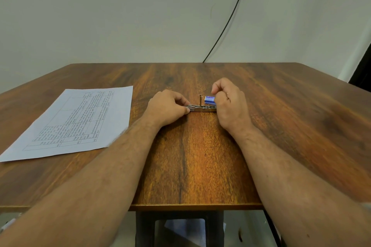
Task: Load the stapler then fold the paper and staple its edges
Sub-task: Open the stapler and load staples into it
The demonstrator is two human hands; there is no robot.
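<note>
A small metal stapler lies lengthwise across the middle of the wooden table, with a thin part standing upright from it. My left hand pinches its left end between thumb and fingers. My right hand is curled at its right end; whether it grips the stapler is hidden by the fingers. A blue box of staples sits just behind the stapler, partly covered by my right hand. A printed sheet of paper lies flat on the left side of the table.
A black cable runs down the pale wall behind the table's far edge. Under the table's near edge show dark legs and something pale on the floor.
</note>
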